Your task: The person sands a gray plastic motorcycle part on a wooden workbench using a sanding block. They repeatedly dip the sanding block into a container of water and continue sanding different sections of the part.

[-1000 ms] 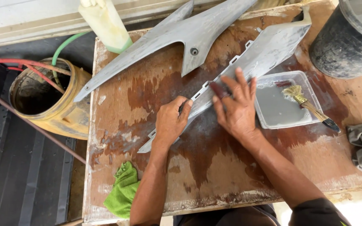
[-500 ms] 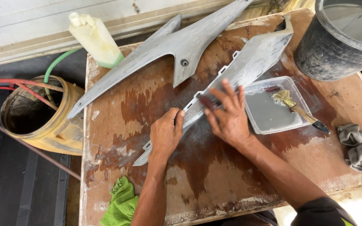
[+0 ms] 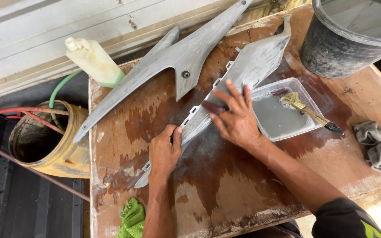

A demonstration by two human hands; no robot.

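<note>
A long grey plastic panel (image 3: 256, 61) lies diagonally on the wet wooden table (image 3: 225, 185). My left hand (image 3: 164, 152) grips the panel's lower, narrow end at its edge. My right hand (image 3: 237, 119) lies flat on the middle of the panel, fingers spread, pressing a small dark red sanding piece (image 3: 210, 107) against it. A second grey panel (image 3: 177, 57) with a round hole rests further back, apart from both hands.
A clear tray (image 3: 275, 118) of grey water with a brush (image 3: 309, 112) sits right of my right hand. A black bucket (image 3: 349, 44) stands back right, a grey rag (image 3: 380, 143) at the right edge, a green cloth (image 3: 133, 218) front left. A yellow drum (image 3: 62, 158) and a pale bottle (image 3: 94, 61) are on the left.
The view has drifted, so everything sits further left and lower. My right hand has slid slightly down the panel with the sanding piece. My left hand keeps its grip.
</note>
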